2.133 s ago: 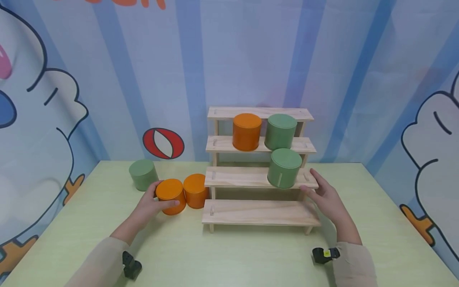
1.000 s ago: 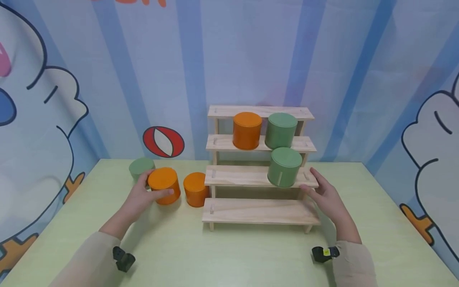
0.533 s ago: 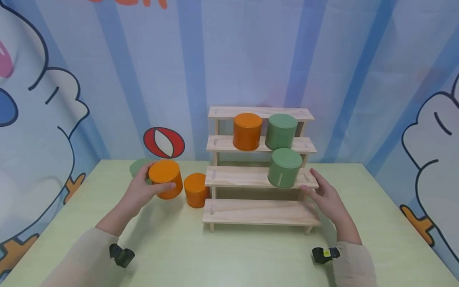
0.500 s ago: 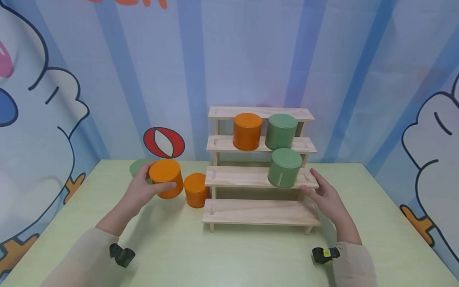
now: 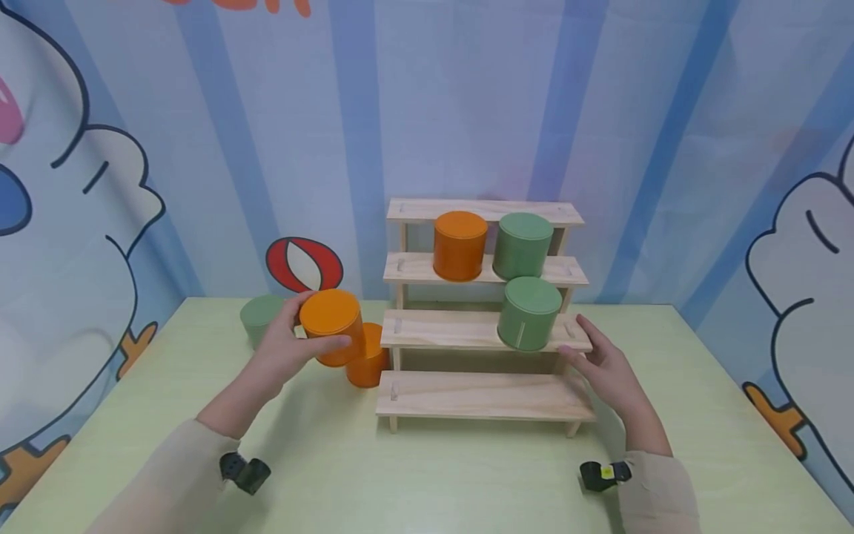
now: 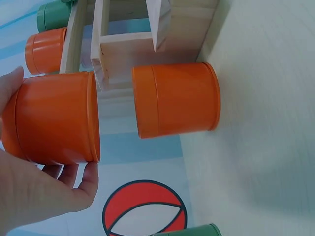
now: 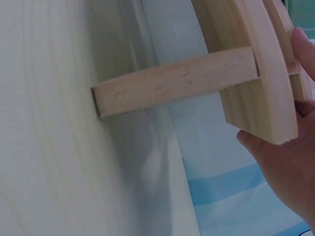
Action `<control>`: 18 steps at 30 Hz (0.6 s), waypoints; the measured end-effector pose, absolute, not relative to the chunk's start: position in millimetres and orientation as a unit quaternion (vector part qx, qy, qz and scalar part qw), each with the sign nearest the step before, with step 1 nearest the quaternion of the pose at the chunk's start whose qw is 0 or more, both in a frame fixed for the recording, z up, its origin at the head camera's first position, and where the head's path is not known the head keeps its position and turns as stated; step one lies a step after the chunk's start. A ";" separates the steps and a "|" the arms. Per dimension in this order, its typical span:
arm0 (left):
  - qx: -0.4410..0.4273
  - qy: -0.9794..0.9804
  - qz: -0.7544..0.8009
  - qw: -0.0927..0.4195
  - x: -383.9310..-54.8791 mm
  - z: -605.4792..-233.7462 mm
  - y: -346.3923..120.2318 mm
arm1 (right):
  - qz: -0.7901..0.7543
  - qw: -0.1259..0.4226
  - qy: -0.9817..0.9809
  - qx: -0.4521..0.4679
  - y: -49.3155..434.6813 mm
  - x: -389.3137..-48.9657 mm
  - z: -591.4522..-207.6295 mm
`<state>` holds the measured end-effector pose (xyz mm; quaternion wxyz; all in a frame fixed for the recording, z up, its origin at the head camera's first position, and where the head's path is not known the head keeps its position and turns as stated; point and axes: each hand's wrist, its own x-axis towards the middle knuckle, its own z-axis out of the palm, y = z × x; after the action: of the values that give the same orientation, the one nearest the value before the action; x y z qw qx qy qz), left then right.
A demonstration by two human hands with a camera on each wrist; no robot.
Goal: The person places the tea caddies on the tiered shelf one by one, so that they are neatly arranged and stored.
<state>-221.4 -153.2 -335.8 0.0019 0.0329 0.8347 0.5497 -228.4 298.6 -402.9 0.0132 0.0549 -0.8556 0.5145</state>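
My left hand (image 5: 280, 360) holds an orange lidded canister (image 5: 332, 330) in the air, thumb in front and fingers round the far side. Behind it, partly covered in the head view, a second orange canister (image 5: 368, 367) stands on the table beside the stepped wooden rack (image 5: 480, 394). The left wrist view shows the held canister (image 6: 54, 118) apart from the standing one (image 6: 179, 98). With thumb and fingers, my right hand (image 5: 610, 371) grips the right end of a middle shelf. Near that hand sits a green canister (image 5: 529, 315) on the same shelf.
One step higher, an orange canister (image 5: 459, 246) and a green canister (image 5: 523, 246) stand side by side. Another green canister (image 5: 259, 317) is on the table (image 5: 427, 475) at the back left. A printed cloth backdrop (image 5: 454, 96) rises behind the rack.
My left hand has raised the orange canister from beside the other orange one, first up and leftward, then right toward the rack. The right hand keeps its hold on the shelf end.
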 end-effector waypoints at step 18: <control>0.066 0.803 0.593 -0.003 -232.4 -328.1 -104.4 | 0.515 0.017 -0.855 0.061 299.9 -228.9 -404.7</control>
<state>-232.4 -104.4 -328.1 -0.0028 0.0664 0.8027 0.5926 -228.9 299.9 -404.7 0.0170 0.0614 -0.8546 0.5153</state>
